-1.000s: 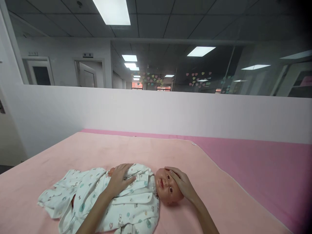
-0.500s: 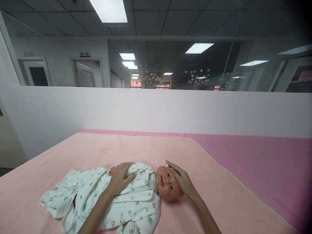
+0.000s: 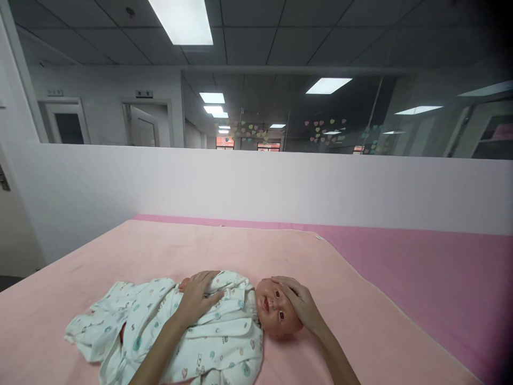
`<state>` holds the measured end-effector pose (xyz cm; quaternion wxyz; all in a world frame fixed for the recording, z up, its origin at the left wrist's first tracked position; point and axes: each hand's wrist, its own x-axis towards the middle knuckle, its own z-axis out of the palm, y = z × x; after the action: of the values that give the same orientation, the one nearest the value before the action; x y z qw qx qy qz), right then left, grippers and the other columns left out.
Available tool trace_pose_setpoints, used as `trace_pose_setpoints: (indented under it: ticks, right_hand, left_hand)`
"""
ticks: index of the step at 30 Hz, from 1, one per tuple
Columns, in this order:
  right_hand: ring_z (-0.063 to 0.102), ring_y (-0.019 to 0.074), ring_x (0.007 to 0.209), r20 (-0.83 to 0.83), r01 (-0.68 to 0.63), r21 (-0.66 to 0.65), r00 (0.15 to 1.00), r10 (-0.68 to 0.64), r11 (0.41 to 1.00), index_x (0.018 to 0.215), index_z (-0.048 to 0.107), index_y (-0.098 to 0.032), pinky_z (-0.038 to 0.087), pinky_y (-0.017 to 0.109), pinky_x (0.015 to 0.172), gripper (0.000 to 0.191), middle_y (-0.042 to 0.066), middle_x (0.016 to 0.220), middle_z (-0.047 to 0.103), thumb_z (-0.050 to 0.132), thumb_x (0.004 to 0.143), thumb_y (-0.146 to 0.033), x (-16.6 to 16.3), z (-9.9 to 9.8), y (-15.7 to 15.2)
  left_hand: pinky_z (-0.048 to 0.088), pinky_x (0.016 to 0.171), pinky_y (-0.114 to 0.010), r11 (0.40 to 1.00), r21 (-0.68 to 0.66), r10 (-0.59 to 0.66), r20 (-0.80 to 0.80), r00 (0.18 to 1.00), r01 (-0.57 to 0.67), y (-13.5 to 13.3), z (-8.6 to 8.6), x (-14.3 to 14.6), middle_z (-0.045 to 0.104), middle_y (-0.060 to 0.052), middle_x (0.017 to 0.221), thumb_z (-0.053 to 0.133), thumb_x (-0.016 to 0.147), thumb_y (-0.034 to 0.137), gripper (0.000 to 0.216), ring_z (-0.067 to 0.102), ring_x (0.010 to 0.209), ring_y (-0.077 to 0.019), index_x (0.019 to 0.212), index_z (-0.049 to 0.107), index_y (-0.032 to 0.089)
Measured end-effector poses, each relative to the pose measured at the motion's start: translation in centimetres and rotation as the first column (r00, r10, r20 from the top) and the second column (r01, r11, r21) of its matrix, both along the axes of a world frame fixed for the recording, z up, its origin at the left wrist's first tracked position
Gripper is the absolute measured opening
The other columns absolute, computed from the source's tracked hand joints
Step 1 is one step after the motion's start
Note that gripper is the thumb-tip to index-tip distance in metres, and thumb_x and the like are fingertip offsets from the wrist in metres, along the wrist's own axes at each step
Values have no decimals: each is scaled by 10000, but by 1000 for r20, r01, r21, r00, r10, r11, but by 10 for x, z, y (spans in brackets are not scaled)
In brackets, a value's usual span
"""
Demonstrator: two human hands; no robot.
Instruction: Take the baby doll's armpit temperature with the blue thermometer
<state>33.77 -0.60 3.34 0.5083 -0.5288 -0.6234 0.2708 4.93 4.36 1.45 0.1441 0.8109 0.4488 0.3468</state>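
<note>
In the head view, from where I stand, a baby doll's head [image 3: 269, 315] lies face up on the peach blanket [image 3: 360, 321], toward half past five. Its patterned outfit [image 3: 224, 334] stretches left from there to eight o'clock.

The left hand [image 3: 199, 298] is laid on the chest of the outfit, fingers loosely spread toward one o'clock, thumb apart, gripping nothing I can see. The right hand [image 3: 298, 302] is half curled over the forehead, fingertips toward ten o'clock, resting rather than clutching; the eyes and mouth show clear.

To do this well, I'd say, keep both palms light and flat, let the thumb ride free of the folds, and steady the head without turning it or slipping over the eyes.
</note>
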Motion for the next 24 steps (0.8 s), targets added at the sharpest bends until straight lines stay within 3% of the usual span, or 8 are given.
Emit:
trace_pose_setpoints:
  ticks: [5, 10, 17, 24]
  right_hand:
    - [524, 215, 1061, -29, 31, -23, 999, -32, 999, 1015, 633, -205, 382, 399, 963, 411, 73, 1120, 601, 482, 762, -492, 1, -2, 2]
    - [545, 225, 1018, -26, 14, -7, 1000, -14, 1000, 877, 674, -190, 393, 395, 947, 374, 86, 1047, 631, 483, 756, -488, 2, -4, 3]
    - [514, 210, 1079, -44, 46, -38, 998, -48, 998, 1112, 578, -219, 376, 390, 968, 441, 62, 1163, 575, 490, 762, -471, 2, -3, 2]
    - [537, 230, 1032, -28, 16, -12, 999, -16, 1000, 901, 673, -193, 387, 400, 950, 377, 86, 1065, 626, 485, 752, -483, 3, -4, 3]
  left_hand:
    - [362, 926, -394, 1000, 10, 1, 4, 1000, -1, -2, 3, 1, 548, -29, 1151, 529, 755, 422, 431, 467, 1068, -233, 1157, 511, 267]
    - [370, 918, -374, 1000, 30, 2, 5, 1000, -3, -2, 3, 1, 553, -15, 1144, 533, 757, 409, 416, 470, 1065, -226, 1152, 512, 280]
    - [375, 913, -357, 1000, 26, 8, 11, 1000, -8, -2, 2, 1, 550, -11, 1148, 533, 758, 421, 418, 471, 1063, -219, 1152, 509, 284]
    - [372, 918, -365, 1000, 28, -12, 12, 1000, 12, -1, 3, 2, 553, -21, 1146, 533, 762, 426, 422, 471, 1061, -225, 1156, 511, 278]
